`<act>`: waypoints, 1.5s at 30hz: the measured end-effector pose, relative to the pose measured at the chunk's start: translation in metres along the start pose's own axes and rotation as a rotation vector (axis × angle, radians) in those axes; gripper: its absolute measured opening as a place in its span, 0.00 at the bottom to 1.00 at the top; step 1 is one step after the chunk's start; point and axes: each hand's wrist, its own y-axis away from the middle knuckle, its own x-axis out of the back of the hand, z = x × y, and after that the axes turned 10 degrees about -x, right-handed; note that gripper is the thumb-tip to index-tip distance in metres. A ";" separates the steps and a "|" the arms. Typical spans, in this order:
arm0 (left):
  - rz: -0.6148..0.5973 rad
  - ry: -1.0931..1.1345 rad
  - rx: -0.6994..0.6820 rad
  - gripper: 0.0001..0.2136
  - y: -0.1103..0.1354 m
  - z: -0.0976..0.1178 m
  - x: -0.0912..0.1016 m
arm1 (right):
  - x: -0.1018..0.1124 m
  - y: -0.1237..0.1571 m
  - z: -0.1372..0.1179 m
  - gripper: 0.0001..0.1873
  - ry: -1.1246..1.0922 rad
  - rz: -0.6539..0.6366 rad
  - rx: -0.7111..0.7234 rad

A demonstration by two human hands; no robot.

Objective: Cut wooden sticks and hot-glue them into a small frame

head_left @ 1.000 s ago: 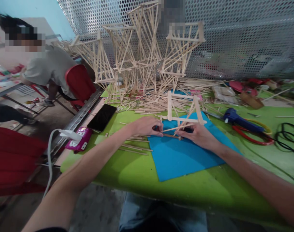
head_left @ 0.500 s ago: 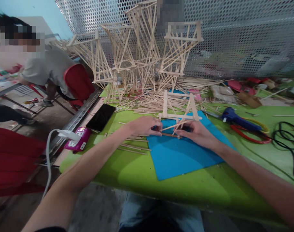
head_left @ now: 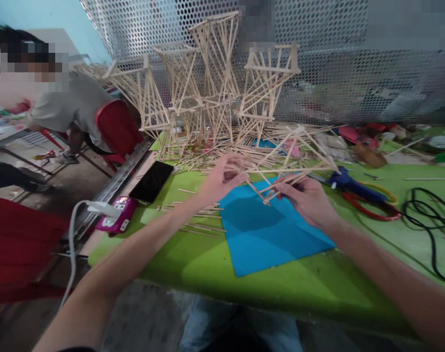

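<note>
Between my hands a frame of thin wooden sticks (head_left: pixel 281 169) is held tilted above a blue sheet (head_left: pixel 266 244). My left hand (head_left: pixel 227 178) pinches its left corner between thumb and fingers. On the other side my right hand (head_left: pixel 299 193) grips sticks near the frame's lower middle, the fingertips partly hidden behind them. One corner of the frame points down toward me, over the sheet. Several loose sticks (head_left: pixel 203 227) lie on the green tabletop beside the sheet's left edge.
Taller stick structures (head_left: pixel 222 63) stand at the back against a perforated metal panel (head_left: pixel 332 73), above a heap of sticks (head_left: pixel 225 151). A phone (head_left: pixel 152 182) and purple pack (head_left: pixel 116 215) lie left. A blue glue gun (head_left: pixel 357 188), scissors (head_left: pixel 372 208) and black cable (head_left: pixel 433 230) lie right. A person sits far left.
The stick frame has been lifted and turned, from standing on the blue sheet to tilted above it. My left hand has risen slightly and now grips the frame's corner.
</note>
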 end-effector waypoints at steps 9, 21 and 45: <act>0.075 0.701 0.479 0.16 0.015 -0.005 -0.035 | 0.000 0.003 -0.001 0.16 -0.102 0.074 0.013; 0.178 0.880 0.728 0.13 0.012 -0.004 -0.046 | -0.004 0.006 0.010 0.11 -0.181 -0.065 -0.049; 0.072 0.396 0.215 0.22 0.022 -0.017 -0.043 | -0.011 0.003 0.016 0.11 -0.356 -0.111 -0.151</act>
